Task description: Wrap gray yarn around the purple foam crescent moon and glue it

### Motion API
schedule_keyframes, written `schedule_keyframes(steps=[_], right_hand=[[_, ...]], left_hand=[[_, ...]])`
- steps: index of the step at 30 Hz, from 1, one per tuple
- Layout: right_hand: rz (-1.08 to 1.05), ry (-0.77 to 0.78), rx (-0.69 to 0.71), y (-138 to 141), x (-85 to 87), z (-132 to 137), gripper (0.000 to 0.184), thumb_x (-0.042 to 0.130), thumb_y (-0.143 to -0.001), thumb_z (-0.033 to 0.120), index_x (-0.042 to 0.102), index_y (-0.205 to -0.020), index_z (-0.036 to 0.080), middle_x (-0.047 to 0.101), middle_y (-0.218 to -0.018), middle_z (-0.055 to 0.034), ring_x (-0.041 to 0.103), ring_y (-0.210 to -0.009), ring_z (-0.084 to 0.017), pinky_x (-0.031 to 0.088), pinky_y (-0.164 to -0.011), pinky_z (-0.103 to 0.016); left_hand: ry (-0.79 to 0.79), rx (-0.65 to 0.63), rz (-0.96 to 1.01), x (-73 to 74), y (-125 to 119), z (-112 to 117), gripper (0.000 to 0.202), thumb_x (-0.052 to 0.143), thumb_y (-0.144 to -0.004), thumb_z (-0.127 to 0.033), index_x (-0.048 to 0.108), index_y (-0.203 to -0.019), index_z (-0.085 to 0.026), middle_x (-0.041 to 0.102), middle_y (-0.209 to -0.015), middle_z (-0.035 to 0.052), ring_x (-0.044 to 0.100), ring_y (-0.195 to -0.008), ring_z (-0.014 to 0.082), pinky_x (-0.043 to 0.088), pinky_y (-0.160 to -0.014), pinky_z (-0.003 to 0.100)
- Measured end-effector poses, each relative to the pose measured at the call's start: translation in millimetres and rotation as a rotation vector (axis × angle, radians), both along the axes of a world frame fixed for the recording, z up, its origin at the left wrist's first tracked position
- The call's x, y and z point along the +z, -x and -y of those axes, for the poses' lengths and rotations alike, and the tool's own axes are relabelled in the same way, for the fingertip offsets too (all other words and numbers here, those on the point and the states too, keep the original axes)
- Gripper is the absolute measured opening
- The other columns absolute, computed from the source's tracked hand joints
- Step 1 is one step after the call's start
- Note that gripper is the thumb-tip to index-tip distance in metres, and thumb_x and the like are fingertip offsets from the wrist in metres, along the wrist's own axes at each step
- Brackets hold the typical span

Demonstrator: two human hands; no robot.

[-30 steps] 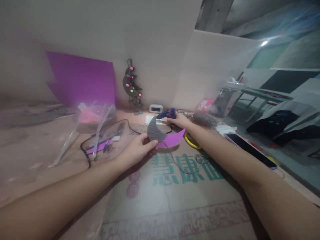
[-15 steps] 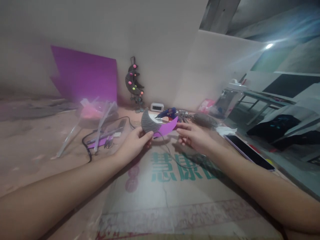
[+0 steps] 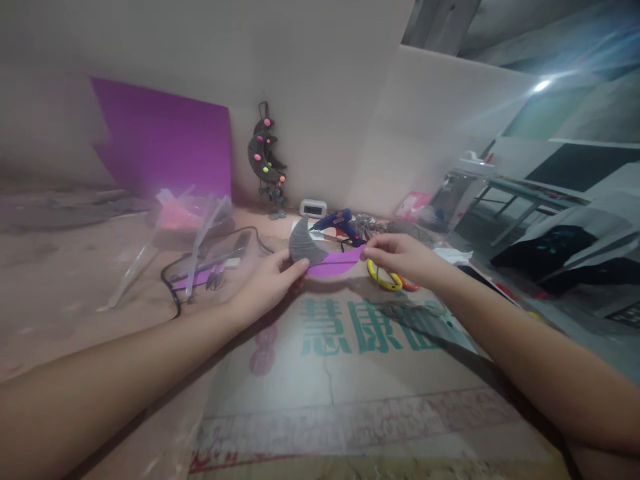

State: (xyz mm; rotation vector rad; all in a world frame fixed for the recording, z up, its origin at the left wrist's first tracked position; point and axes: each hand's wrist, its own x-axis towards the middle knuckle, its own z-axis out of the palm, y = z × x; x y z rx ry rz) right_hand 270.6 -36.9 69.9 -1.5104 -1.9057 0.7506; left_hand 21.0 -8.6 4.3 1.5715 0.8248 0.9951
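My left hand pinches a purple paper crescent by its lower left edge. Grey yarn is wound closely round the crescent's left half, while the right half shows bare purple. From the wound part, a strand of yarn runs across the purple to my right hand, whose thumb and fingers are closed on it by the crescent's right tip. Just beneath that hand lie scissors with yellow and red handles. Behind the crescent is a blue glue gun.
A finished-looking crescent hanging with coloured pompoms stands against the wall, near a white digital clock. Purple card leans at the left, behind clear glue sticks and a black cable. A plastic jar stands right.
My right hand has closed on the yarn and pulled it straight across the purple; before, the strand hung loose below. The crescent has tilted, its right tip lower. The scissors now show.
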Motion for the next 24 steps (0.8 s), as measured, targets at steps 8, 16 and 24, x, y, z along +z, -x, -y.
schedule_keyframes(steps=[8,16,24], right_hand=[[0.22,-0.277,-0.134,-11.0,-11.2,-10.4,0.023,0.059,-0.082,0.039,0.066,-0.075,0.018,0.065,-0.07,-0.0006,0.055,-0.066,-0.015,0.04,-0.063,-0.027],[0.192,-0.38,-0.217,-3.5,-14.4,-7.9,0.024,0.059,-0.082,0.041,0.066,-0.076,0.019,0.065,-0.071,-0.0017,0.055,-0.065,-0.015,0.04,-0.061,-0.026],[0.171,-0.235,-0.134,1.1,-36.7,-10.1,0.026,0.056,-0.084,0.041,0.067,-0.083,0.017,0.064,-0.075,-0.0029,0.055,-0.068,-0.017,0.041,-0.062,-0.029]], left_hand=[[0.03,-0.135,-0.007,-4.0,-0.6,-0.6,0.019,0.057,-0.085,-0.033,0.052,-0.076,-0.017,0.052,-0.063,-0.0029,0.047,-0.055,0.0096,0.037,-0.053,0.022],[0.094,-0.263,-0.069,-2.7,0.6,-1.4,0.023,0.059,-0.083,-0.036,0.056,-0.074,-0.016,0.053,-0.061,-0.0017,0.047,-0.053,0.0096,0.036,-0.05,0.022],[0.116,-0.282,-0.081,-0.2,0.9,2.0,0.024,0.06,-0.082,-0.039,0.06,-0.08,-0.015,0.053,-0.064,-0.0012,0.046,-0.055,0.0098,0.035,-0.05,0.021]])
